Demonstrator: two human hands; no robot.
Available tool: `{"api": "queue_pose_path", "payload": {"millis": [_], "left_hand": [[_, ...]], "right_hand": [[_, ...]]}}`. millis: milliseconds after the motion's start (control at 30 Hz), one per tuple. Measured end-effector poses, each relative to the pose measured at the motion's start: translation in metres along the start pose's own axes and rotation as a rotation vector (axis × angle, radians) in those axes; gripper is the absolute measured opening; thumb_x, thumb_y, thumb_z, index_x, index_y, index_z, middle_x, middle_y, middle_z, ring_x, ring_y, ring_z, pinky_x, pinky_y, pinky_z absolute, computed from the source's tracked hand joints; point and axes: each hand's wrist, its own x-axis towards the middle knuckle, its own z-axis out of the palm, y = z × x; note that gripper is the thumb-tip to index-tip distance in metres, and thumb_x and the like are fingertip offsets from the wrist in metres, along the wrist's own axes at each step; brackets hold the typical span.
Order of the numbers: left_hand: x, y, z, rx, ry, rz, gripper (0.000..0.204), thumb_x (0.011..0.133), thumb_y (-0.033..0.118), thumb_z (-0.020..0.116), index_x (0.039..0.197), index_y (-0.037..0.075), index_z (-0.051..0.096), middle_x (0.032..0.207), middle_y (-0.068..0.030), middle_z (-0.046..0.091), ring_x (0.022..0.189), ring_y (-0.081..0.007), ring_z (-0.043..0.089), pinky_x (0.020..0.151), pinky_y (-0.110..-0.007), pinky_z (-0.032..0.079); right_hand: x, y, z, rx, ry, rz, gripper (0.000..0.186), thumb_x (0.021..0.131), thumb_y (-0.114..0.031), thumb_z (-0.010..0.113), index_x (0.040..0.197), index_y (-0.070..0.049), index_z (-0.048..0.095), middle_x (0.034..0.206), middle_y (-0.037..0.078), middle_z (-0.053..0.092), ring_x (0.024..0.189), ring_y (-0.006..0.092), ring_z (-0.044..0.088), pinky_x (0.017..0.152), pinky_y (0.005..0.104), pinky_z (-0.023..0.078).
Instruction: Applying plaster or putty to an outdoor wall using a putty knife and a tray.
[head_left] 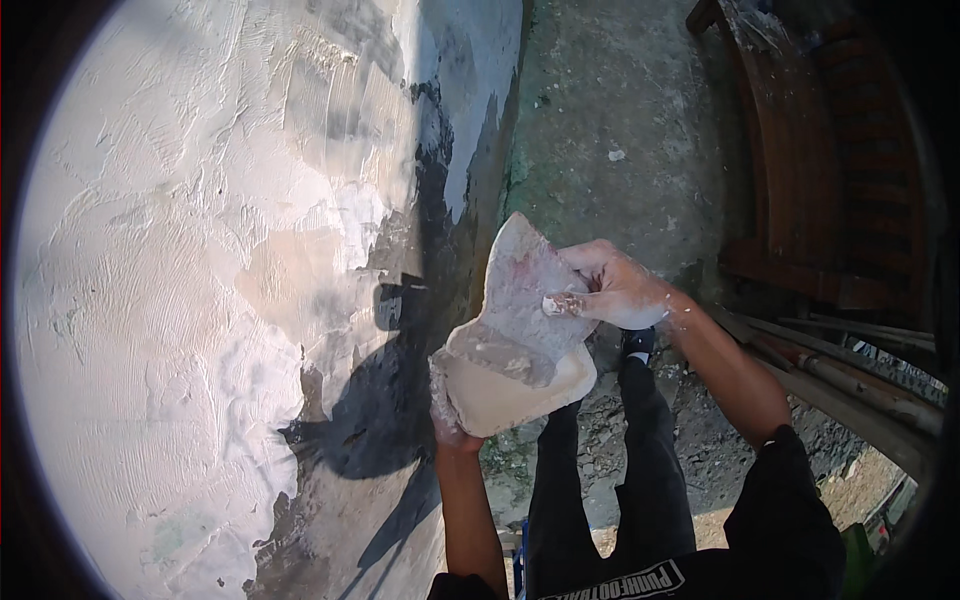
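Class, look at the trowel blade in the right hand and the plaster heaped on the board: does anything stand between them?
Nothing visible does. The trowel blade in the right hand already rests against the plaster on the board held by the left hand.

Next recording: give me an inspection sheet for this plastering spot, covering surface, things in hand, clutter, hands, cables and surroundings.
Surface: wall coated in rough white plaster, with bare grey patches toward its right edge and foot.
Things in hand: plaster-caked trowel blade laid against a flat board loaded with white plaster.
Clutter: rubble and dirt on the ground by the feet.
Hands: left hand grips the board from below, mostly hidden; right hand, smeared white, closed on the trowel.
Cables: nothing seen.
Surroundings: concrete ground with a green tinge; wooden bench at upper right; poles lying beside it; dark trouser legs.
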Motion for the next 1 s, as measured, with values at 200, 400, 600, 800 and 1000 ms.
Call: {"api": "queue_pose_path", "payload": {"millis": [200, 400, 600, 800, 1000], "left_hand": [[-0.019, 0.002, -0.001, 0.134, 0.078, 0.066, 0.046, 0.092, 0.043, 0.039, 0.124, 0.011, 0.048, 0.121, -0.0081, 0.054, 0.107, -0.0258, 0.054, 0.093, -0.041, 0.044], [-0.033, -0.003, -0.009, 0.330, 0.189, 0.185, 0.047, 0.091, 0.044, 0.041, 0.123, 0.010, 0.050, 0.121, -0.0082, 0.054, 0.112, -0.0274, 0.050, 0.096, -0.044, 0.040], [-0.040, 0.003, -0.017, 0.241, 0.301, 0.129, 0.050, 0.091, 0.046, 0.038, 0.122, 0.009, 0.050, 0.123, -0.0108, 0.053, 0.113, -0.0304, 0.049, 0.096, -0.047, 0.040], [-0.030, -0.012, -0.006, 0.236, 0.232, 0.166, 0.052, 0.091, 0.045, 0.038, 0.124, 0.008, 0.049, 0.124, -0.0123, 0.053, 0.112, -0.0318, 0.051, 0.096, -0.049, 0.040], [-0.018, -0.023, 0.002, 0.297, 0.135, 0.190, 0.057, 0.088, 0.050, 0.041, 0.126, 0.008, 0.047, 0.128, -0.0120, 0.050, 0.116, -0.0315, 0.048, 0.098, -0.049, 0.038]], "right_hand": [[0.074, 0.028, -0.039, -0.001, 0.986, -0.295, 0.021, 0.085, -0.006, 0.056, 0.104, 0.003, 0.061, 0.086, 0.008, 0.066, 0.077, 0.0087, 0.059, 0.068, 0.0263, 0.046], [0.175, 0.039, -0.018, -0.352, 1.144, -0.622, 0.029, 0.080, -0.003, 0.056, 0.109, 0.000, 0.059, 0.077, 0.024, 0.058, 0.068, 0.0384, 0.059, 0.056, 0.0394, 0.045], [0.131, 0.056, 0.014, -0.233, 0.983, -0.578, 0.032, 0.080, 0.001, 0.057, 0.112, -0.003, 0.059, 0.086, 0.022, 0.062, 0.074, 0.0380, 0.061, 0.061, 0.0351, 0.048], [0.176, 0.017, -0.047, -0.242, 1.129, -0.595, 0.034, 0.079, 0.004, 0.057, 0.112, -0.001, 0.058, 0.094, 0.022, 0.063, 0.085, 0.0328, 0.064, 0.069, 0.0343, 0.050], [0.155, 0.057, -0.016, -0.217, 0.949, -0.660, 0.040, 0.075, 0.009, 0.052, 0.113, -0.002, 0.056, 0.099, 0.021, 0.062, 0.086, 0.0358, 0.061, 0.071, 0.0385, 0.051]]}}
